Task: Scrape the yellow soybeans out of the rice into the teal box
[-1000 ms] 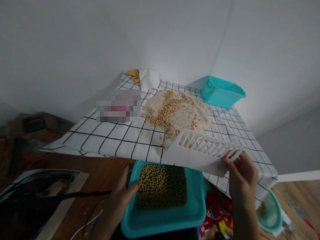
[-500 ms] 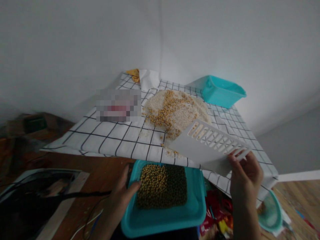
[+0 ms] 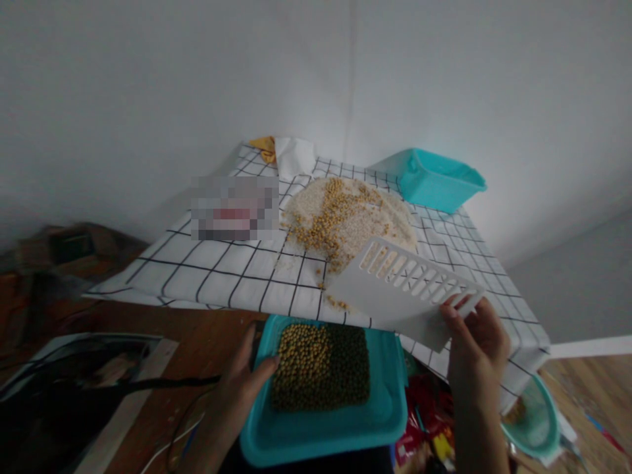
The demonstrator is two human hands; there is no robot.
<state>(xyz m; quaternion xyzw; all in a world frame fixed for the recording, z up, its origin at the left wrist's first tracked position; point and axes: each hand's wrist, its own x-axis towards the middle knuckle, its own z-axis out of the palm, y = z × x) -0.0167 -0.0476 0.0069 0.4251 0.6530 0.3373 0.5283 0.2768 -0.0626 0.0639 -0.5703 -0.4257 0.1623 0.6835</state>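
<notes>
My left hand (image 3: pixel 247 378) is closed on the left rim of a turquoise plastic bin (image 3: pixel 320 438), thumb over the inside edge. In the bin lie round yellow beans (image 3: pixel 301 352), with those on the right in dark shadow. My right hand (image 3: pixel 476 339) pinches the right end of a white slotted plastic panel (image 3: pixel 390 296). The panel is tilted at the table's front edge, its left end beside a heap of pale grain (image 3: pixel 360 227) with yellow beans scattered over it.
A second turquoise bin (image 3: pixel 439 184) stands at the table's back right. White and yellow cloths (image 3: pixel 293 157) lie at the back left, near a blurred-out object (image 3: pixel 234 209). Below right are a turquoise bowl (image 3: pixel 536 421) and red packets (image 3: pixel 427 411); cables (image 3: pixel 168 382) run at lower left.
My right hand has shifted a little to the left with the slotted panel. My left hand and the bin of beans stay almost where they were.
</notes>
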